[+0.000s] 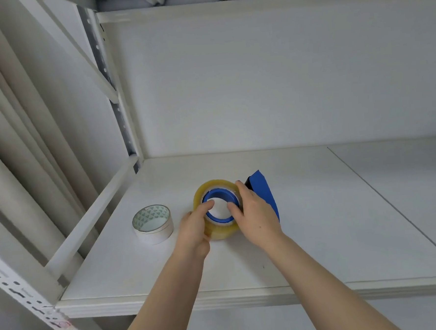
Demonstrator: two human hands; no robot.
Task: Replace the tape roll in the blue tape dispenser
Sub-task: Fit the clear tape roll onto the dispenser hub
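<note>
The blue tape dispenser [263,190] lies on its side on the white shelf [318,235], its handle pointing away to the right. A yellowish clear tape roll [222,232] sits around the dispenser's blue round hub [215,194]. My left hand [194,228] grips the roll's left side, thumb on the hub's rim. My right hand [254,216] holds the roll's right side and covers part of the dispenser body, with fingers at the hub's inner edge. A second, thinner white roll [153,223] with a patterned core lies flat to the left.
The shelf's back wall is close behind. A white metal upright [118,112] and a slanted side rail [92,218] border the left. The shelf's front edge [245,297] runs below my forearms. A seam [393,205] crosses the shelf board on the right.
</note>
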